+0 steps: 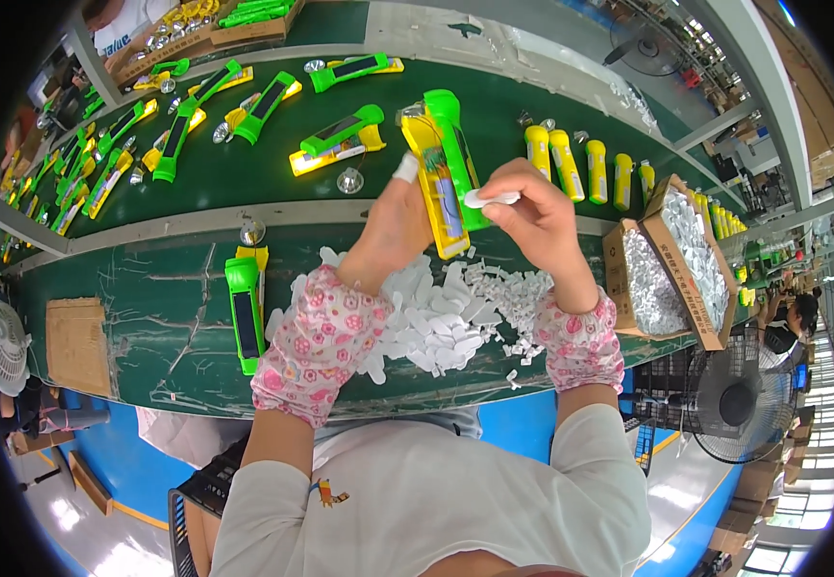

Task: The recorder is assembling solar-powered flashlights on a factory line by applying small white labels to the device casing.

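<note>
My left hand (pixel 393 231), with a white wrap on one fingertip, grips an opened flashlight. Its yellow half-shell (pixel 448 231) exposes a blue battery and wires, and the green half (pixel 446 108) lies alongside. Close to its right side, my right hand (pixel 539 219) pinches a flat white oval piece (pixel 491 198), perhaps more than one. Below both hands spreads a heap of white oval pieces (pixel 436 332), with small white bits (pixel 516 293) scattered at its right. Left of my left forearm rests another green and yellow flashlight (pixel 246 313), partly apart.
Beyond the table edge, a green belt (pixel 244 183) carries several opened flashlights (pixel 340 135) and a row of upright yellow ones (pixel 566 165). Cardboard boxes (pixel 662 279) of white pieces stand at the right. A cardboard sheet (pixel 77 344) lies far left; a black fan (pixel 739 402) stands right.
</note>
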### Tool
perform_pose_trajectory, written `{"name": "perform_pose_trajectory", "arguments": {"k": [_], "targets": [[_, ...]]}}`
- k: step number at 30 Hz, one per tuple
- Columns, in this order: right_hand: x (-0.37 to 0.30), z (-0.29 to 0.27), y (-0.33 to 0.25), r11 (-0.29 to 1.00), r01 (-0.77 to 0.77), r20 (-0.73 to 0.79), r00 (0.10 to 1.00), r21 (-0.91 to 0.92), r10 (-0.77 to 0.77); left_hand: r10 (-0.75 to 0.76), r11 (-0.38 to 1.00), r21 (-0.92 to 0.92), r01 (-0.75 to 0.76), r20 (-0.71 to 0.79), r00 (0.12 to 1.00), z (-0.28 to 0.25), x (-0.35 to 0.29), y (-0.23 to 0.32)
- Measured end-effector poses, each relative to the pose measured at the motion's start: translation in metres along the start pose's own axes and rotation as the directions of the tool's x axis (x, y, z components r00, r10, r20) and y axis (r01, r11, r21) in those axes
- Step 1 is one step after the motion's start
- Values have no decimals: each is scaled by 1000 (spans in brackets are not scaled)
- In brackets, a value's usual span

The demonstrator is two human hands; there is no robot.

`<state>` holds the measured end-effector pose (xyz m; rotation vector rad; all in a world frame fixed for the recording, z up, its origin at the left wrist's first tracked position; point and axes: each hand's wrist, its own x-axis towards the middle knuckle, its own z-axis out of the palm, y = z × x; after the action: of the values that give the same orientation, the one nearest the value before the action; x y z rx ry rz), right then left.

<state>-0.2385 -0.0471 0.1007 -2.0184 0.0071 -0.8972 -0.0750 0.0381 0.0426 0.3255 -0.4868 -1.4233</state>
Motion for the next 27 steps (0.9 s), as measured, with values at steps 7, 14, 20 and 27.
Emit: {"name": "perform_pose_trajectory", "arguments": {"k": [7,14,20,27], "targets": [[29,-12,-17,967,-244,80,965,-78,250,-80,989,138,54,191,978,13,-8,0],[47,-25,-35,943,-83,326,925,-323,193,-87,977,210,39,223,971,12,-5,3],[50,-23,-39,913,-207,311,894,-350,322,-113,949,307,68,131,985,12,-5,3],[25,7,-23,705,-167,-52,982,-690,182,44,990,133,-49,40,998,1,-2,4]]}}
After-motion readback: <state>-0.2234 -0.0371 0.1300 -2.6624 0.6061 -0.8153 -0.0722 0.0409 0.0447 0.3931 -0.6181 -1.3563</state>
